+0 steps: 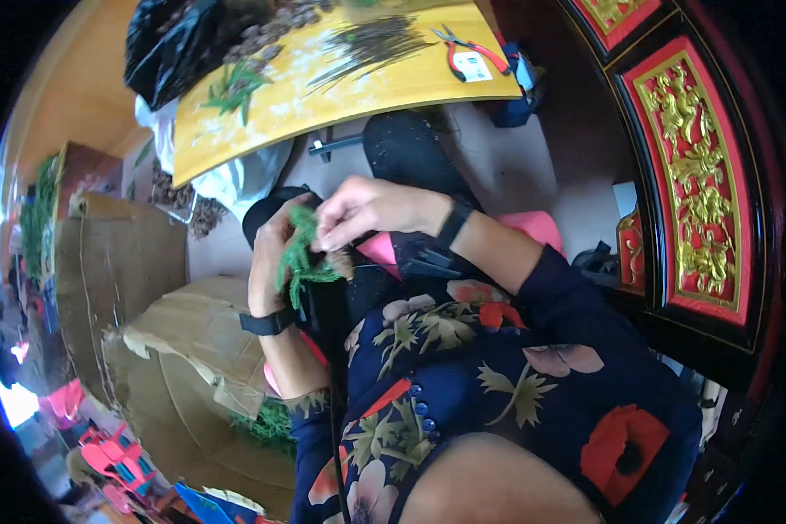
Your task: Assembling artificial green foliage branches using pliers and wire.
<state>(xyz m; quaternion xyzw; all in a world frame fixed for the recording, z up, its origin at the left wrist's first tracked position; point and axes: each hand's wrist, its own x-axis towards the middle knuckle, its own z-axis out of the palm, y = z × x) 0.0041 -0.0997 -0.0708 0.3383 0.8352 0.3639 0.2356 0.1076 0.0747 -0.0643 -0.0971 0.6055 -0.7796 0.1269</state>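
Above my lap, my left hand [269, 262] is closed around a green artificial pine sprig [304, 266] with bushy needle tips. At the sprig's right side, my right hand [367, 214] bends its fingers into a pinch; what lies between the fingertips is too small to tell. A small brown piece, perhaps a pine cone [341, 262], shows just below those fingertips against the sprig. Dark bands circle both wrists.
Ahead stands a yellow table [306, 118] with dark thin wires [375, 44], red-handled pliers [472, 57], loose green sprigs [236, 90], brown cones [275, 26] and a black bag [170, 52]. Cardboard boxes [122, 262] stand at the left. A carved red-and-gold panel [694, 175] is at the right.
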